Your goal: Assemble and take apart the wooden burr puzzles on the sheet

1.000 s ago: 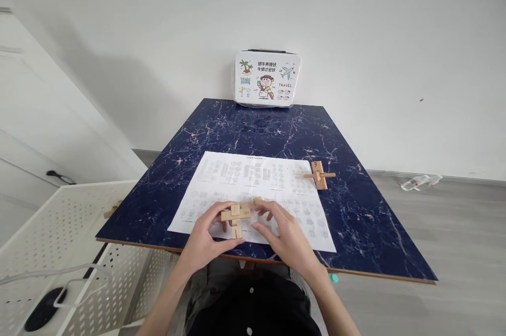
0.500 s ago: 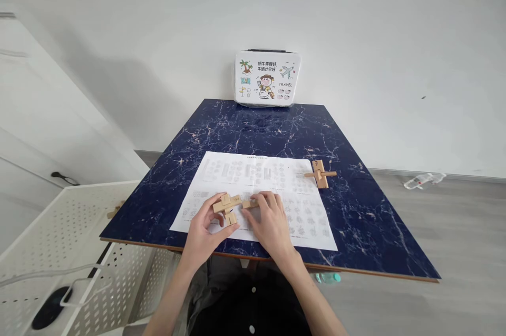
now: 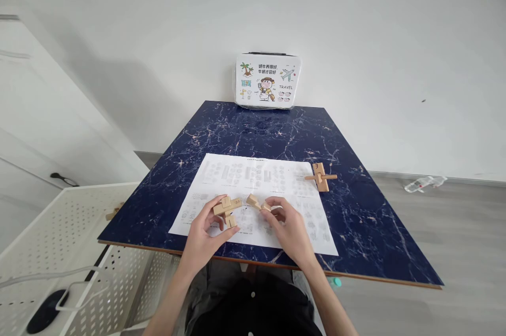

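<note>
My left hand [image 3: 205,225] grips a group of interlocked wooden puzzle pieces [image 3: 226,209] between thumb and fingers; dark marks show on the wood. To its right, my right hand [image 3: 288,225] pinches one end of a single notched wooden puzzle piece [image 3: 253,201]. A small gap separates that piece from the group. Under both hands lies a white printed sheet [image 3: 233,172] covered with small diagrams. Another cross-shaped wooden puzzle assembly [image 3: 321,176], with a dark mark on it, rests at the sheet's right edge.
The dark blue marbled table [image 3: 261,130] stands against a white wall. A white case with cartoon prints [image 3: 268,82] leans at its far edge. Left of the table is a white perforated cart [image 3: 59,220]. A clear plastic bottle [image 3: 425,184] lies on the floor at right.
My right hand has shifted right and turned, tilting the notched piece so that its cut-out shows. My left hand stays nearly in place with its group.
</note>
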`<action>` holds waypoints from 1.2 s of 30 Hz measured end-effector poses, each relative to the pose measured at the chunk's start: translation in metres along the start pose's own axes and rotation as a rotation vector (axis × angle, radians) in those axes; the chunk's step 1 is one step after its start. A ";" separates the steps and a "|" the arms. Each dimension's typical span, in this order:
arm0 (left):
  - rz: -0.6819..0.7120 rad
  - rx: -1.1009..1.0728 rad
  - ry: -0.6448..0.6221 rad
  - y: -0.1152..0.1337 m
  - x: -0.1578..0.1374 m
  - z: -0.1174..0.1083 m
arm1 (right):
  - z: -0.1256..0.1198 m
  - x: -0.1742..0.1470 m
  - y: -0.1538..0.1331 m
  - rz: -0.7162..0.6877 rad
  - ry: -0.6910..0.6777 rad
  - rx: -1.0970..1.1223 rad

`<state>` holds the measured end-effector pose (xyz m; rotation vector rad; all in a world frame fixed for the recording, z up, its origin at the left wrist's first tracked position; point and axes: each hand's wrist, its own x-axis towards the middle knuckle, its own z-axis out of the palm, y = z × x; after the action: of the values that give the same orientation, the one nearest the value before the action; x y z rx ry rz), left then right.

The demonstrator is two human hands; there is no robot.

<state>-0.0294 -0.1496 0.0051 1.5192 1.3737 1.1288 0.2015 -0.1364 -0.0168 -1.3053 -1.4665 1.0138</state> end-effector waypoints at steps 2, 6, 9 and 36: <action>0.000 -0.013 -0.005 -0.002 0.000 0.000 | -0.004 -0.004 -0.006 0.089 -0.094 0.219; 0.023 -0.072 -0.031 -0.006 0.000 -0.003 | 0.000 -0.011 -0.015 0.201 -0.232 0.496; 0.047 -0.097 -0.049 -0.005 0.000 -0.003 | 0.008 -0.014 -0.018 0.270 -0.281 0.637; 0.218 0.220 -0.168 0.018 0.005 0.035 | -0.001 -0.021 -0.017 0.231 -0.208 0.728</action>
<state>0.0096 -0.1465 0.0121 1.9141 1.2731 0.9762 0.1988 -0.1592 -0.0020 -0.8553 -0.9394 1.6778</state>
